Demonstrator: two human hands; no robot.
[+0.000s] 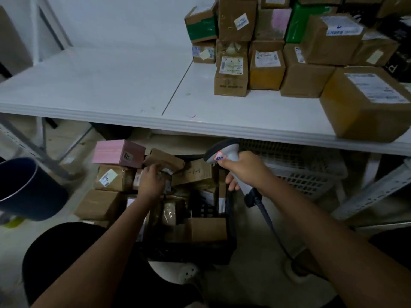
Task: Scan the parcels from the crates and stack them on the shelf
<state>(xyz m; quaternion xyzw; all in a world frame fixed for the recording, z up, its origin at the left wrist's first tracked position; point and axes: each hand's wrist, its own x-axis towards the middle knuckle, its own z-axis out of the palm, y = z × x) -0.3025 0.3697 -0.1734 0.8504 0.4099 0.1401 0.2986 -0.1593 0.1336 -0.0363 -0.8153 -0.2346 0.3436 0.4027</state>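
Note:
A black crate [200, 252] on the floor holds several cardboard parcels. My left hand [151, 181] reaches down into the pile and curls its fingers on a small taped parcel [165, 172] at the crate's far left. My right hand [242, 168] grips the grey barcode scanner [222, 153] by its handle above the crate's right side, its head pointing left; the coiled cable [264, 214] hangs below. The white shelf [111, 90] stretches across the upper view, with many stacked parcels [266, 67] on its right half.
A pink box [119, 152] and brown boxes [100, 203] lie piled on the floor left of the crate. A dark bin [29, 190] stands at far left. A white slotted crate [307, 174] sits under the shelf to the right. My knees frame the bottom.

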